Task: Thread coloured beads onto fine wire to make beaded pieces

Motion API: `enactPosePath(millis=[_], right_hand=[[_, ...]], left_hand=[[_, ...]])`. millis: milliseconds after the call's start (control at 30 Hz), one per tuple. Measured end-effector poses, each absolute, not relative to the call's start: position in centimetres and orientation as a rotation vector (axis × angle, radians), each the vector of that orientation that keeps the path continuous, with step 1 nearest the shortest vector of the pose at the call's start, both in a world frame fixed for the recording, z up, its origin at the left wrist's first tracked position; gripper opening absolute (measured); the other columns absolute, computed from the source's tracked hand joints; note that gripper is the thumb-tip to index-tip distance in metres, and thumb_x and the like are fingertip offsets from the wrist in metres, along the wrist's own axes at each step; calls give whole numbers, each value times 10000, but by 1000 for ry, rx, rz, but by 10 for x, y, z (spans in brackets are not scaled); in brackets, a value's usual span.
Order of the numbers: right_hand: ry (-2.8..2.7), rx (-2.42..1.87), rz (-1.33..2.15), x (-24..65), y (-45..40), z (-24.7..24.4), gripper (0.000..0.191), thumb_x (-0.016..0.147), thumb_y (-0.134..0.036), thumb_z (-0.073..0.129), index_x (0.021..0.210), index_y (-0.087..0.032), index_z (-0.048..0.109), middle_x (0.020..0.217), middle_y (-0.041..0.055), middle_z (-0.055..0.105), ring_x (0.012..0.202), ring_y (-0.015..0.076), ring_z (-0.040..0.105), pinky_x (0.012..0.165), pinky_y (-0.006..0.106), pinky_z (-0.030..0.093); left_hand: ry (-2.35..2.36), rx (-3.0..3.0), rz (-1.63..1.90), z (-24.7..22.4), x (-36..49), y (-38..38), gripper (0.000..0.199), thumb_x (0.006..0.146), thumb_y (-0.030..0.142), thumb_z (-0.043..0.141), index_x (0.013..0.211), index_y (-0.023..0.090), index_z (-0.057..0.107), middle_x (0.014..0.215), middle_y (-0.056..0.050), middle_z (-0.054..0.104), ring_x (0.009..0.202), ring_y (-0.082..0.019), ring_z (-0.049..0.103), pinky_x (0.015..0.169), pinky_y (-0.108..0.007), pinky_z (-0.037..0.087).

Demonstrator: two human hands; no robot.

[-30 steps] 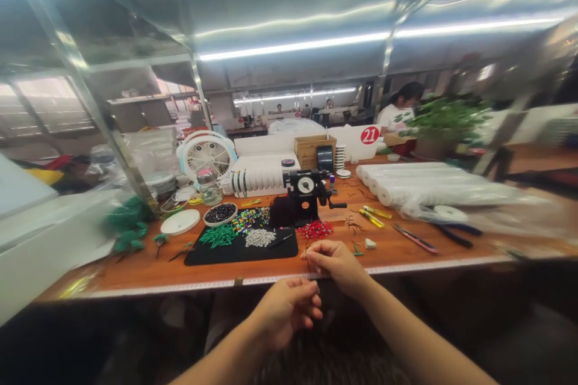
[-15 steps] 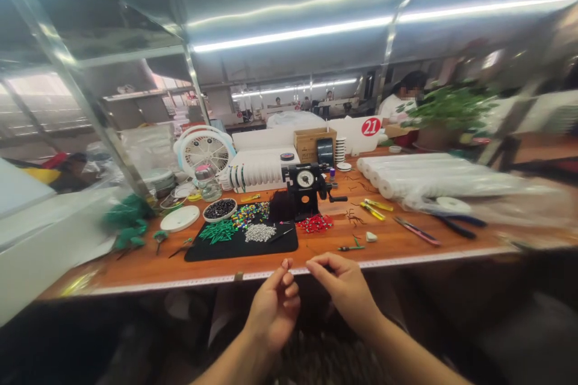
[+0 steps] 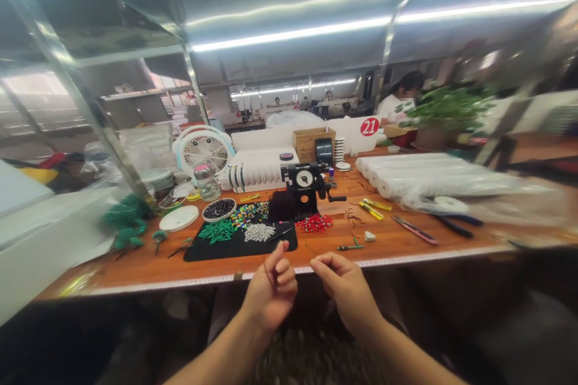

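Observation:
My left hand is raised at the front edge of the table, thumb and index finger pressed together and the other fingers curled. Just to its right, my right hand pinches with thumb and forefinger. Whatever either pinch holds is too fine to make out. Beyond the hands lies a black mat carrying green tube-like pieces, silver beads and mixed coloured beads. Red pieces are heaped beside the mat, below a black hand-crank winder with a dial.
Right of the winder lie yellow-handled cutters, tweezers, dark-handled pliers and white plastic-wrapped rolls. To the left are a dish of black beads, a white lid, a fan and a glass jar.
My left fingertips have risen and moved slightly left, widening the gap between the hands. My right hand has barely moved and stays pinched.

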State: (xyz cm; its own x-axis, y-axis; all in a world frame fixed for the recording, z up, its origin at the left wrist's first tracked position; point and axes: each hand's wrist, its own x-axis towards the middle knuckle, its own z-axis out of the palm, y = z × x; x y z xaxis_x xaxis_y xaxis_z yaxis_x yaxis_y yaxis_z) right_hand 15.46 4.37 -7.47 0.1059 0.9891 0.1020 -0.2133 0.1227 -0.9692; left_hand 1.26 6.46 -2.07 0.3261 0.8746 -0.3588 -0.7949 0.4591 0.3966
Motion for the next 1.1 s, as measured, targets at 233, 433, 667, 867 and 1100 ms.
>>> enactPosePath(millis=[233,433,667,867,1100], right_hand=[[-1115,-1026,1141,143,35,-60,272,757,-400,629,631,-174,543,481,-11,557,423,114,500,438,224,413],[-1162,-1037,1011,137,34,-64,233,776,-356,605,632,-178,556,520,4,594,503,158,584,530,265,487],[-1155,-1012,1017,136,34,-59,225,774,-343,586,613,-196,530,482,-18,579,440,143,568,476,248,474],[-1141,-1038,1020,135,33,-61,234,758,-341,605,598,-192,523,493,-5,582,465,150,571,486,251,466],[-1105,-996,1097,135,32,-59,254,747,-375,627,606,-193,521,497,3,602,451,158,575,496,273,491]], left_hand=[[517,131,984,-49,29,50,315,901,174,456,589,135,472,375,92,255,305,-26,286,310,-112,203],[506,206,981,-49,28,44,406,835,164,564,478,155,370,362,88,244,313,-20,251,313,-116,227],[580,342,1031,-42,34,39,488,699,214,717,447,174,301,374,93,241,333,-19,245,358,-129,290],[722,398,1033,-38,36,35,475,697,257,718,446,191,320,364,83,259,346,-50,295,406,-180,346],[610,400,1031,-39,35,36,465,644,248,764,436,175,356,365,82,280,367,-42,295,429,-183,336]])
